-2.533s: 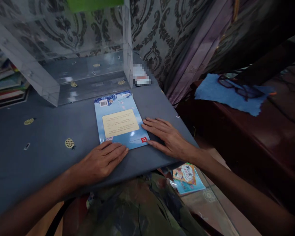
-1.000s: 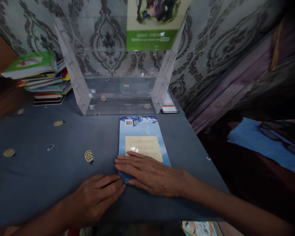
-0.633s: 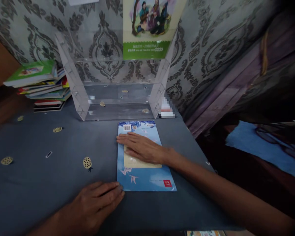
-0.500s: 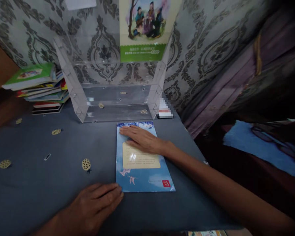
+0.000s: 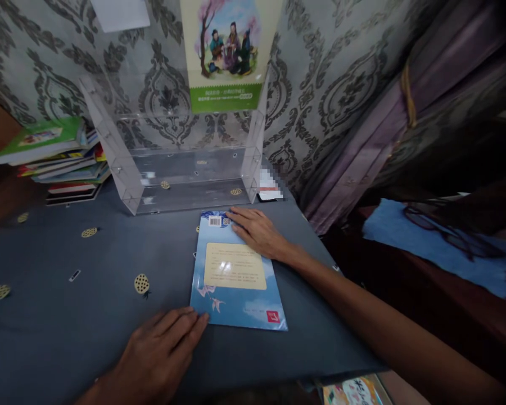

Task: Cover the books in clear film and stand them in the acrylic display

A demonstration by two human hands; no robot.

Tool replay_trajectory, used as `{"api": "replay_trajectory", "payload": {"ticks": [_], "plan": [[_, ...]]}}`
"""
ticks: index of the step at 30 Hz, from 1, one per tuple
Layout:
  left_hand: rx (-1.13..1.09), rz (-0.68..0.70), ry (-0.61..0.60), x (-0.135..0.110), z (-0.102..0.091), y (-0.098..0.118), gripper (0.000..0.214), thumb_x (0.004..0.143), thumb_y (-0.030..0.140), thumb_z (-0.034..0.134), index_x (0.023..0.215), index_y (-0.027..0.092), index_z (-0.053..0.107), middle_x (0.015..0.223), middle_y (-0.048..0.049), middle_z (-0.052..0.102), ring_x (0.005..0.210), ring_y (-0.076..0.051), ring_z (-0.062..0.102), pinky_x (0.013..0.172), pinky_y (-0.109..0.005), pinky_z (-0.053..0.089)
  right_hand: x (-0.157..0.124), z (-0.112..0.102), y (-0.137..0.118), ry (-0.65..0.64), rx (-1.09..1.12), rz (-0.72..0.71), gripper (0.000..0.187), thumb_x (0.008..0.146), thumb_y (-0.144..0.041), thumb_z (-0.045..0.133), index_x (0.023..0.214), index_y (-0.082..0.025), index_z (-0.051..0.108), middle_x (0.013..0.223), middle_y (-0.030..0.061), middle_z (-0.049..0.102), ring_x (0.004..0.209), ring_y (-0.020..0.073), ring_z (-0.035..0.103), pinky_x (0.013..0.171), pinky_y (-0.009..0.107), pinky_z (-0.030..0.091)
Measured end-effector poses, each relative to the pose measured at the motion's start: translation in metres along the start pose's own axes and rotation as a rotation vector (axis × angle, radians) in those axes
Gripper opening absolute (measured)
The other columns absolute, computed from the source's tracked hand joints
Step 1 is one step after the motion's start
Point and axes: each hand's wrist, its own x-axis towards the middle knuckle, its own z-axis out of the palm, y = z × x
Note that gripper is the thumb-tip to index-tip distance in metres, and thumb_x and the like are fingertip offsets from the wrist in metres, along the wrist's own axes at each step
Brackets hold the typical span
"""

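Note:
A thin blue book [image 5: 236,304] lies flat on the dark patterned tablecloth, back cover up, with a cream text panel, a barcode at the far edge and a red logo near the close right corner. My right hand [image 5: 259,232] rests on its far right part, fingers stretched over the far edge area. At the near left corner, the fingertips of my left hand [image 5: 164,343] touch the book; that hand lies on the cloth with fingers extended. Neither hand grips anything.
Behind the book stands a clear acrylic rack [image 5: 194,194] with a green-and-cream book [image 5: 223,98] on its upper part. A stack of books [image 5: 63,160] is at the left. Beyond the table's right edge are a blue cloth [image 5: 388,222] and glasses [image 5: 438,228].
My right hand has slid right across the book's far end, uncovering the barcode. The view has shifted a little, and the book is slightly turned. My left hand stays by the near left corner.

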Motion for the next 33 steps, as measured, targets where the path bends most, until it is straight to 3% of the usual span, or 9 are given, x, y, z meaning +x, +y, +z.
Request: {"api": "replay_trajectory", "payload": {"ticks": [5,13,19,23,25,27,30,33], "plan": [[0.082,-0.042,0.029,0.011,-0.004,0.003,0.029,0.100,0.018,0.042,0.113,0.011,0.067,0.099,-0.0074,0.074,0.086,-0.017,0.067,0.073,-0.030,0.054,-0.019,-0.003,-0.009,0.030,-0.069,0.134,0.047,0.104,-0.034,0.035,0.144,-0.017,0.052,0.151,0.0132,0.051,0.137,0.0280,0.049,0.112,0.051,0.038],[0.199,-0.027,-0.047,0.009,-0.005,0.001,0.044,0.103,0.042,0.039,0.117,0.010,0.066,0.117,-0.0119,0.074,0.101,-0.023,0.068,0.082,-0.035,0.053,-0.060,-0.005,-0.020,0.044,-0.178,0.256,0.057,0.103,-0.044,0.034,0.147,-0.009,0.048,0.154,0.0206,0.044,0.140,0.0335,0.045,0.109,0.052,0.039],[0.193,-0.045,-0.162,0.003,-0.003,-0.017,0.069,0.097,0.066,0.034,0.128,0.011,0.061,0.128,-0.0136,0.070,0.111,-0.028,0.066,0.089,-0.043,0.051,-0.127,0.001,-0.036,0.091,-0.263,0.162,0.072,0.102,-0.060,0.029,0.153,-0.010,0.036,0.157,0.0220,0.038,0.146,0.0372,0.033,0.107,0.054,0.039],[0.105,-0.069,-0.236,-0.003,-0.003,-0.035,0.080,0.088,0.077,0.043,0.139,0.017,0.055,0.138,-0.0133,0.064,0.122,-0.031,0.061,0.101,-0.050,0.045,-0.166,0.001,-0.065,0.140,-0.306,0.075,0.093,0.094,-0.073,0.034,0.159,-0.009,0.017,0.159,0.0258,0.032,0.149,0.0428,0.021,0.107,0.059,0.037],[0.045,-0.067,-0.276,-0.006,-0.003,-0.046,0.079,0.087,0.075,0.046,0.144,0.021,0.051,0.142,-0.0123,0.061,0.126,-0.031,0.059,0.106,-0.050,0.042,-0.179,0.000,-0.083,0.133,-0.305,0.060,0.102,0.089,-0.079,0.037,0.160,-0.008,0.016,0.159,0.0282,0.029,0.148,0.0469,0.019,0.106,0.063,0.035],[-0.005,-0.066,-0.298,-0.008,-0.003,-0.056,0.075,0.089,0.072,0.049,0.147,0.024,0.047,0.144,-0.0108,0.059,0.129,-0.029,0.057,0.108,-0.049,0.043,-0.190,0.000,-0.100,0.135,-0.299,0.081,0.095,0.091,-0.070,0.048,0.159,-0.009,0.021,0.158,0.0279,0.031,0.145,0.0486,0.023,0.104,0.064,0.035],[-0.070,-0.090,-0.299,-0.010,-0.003,-0.066,0.067,0.093,0.064,0.050,0.148,0.027,0.046,0.145,-0.0086,0.058,0.131,-0.028,0.056,0.107,-0.046,0.046,-0.207,0.008,-0.118,0.178,-0.280,0.141,0.070,0.092,-0.032,0.057,0.157,-0.024,0.033,0.153,0.0180,0.045,0.134,0.0435,0.040,0.100,0.060,0.040],[-0.129,-0.139,-0.301,-0.010,-0.005,-0.070,0.056,0.096,0.056,0.050,0.145,0.029,0.050,0.145,-0.0075,0.059,0.131,-0.027,0.056,0.108,-0.046,0.046,-0.226,0.019,-0.127,0.241,-0.201,0.107,0.066,0.088,-0.018,0.057,0.150,-0.035,0.045,0.138,0.0094,0.062,0.116,0.0363,0.053,0.093,0.054,0.046]]}}
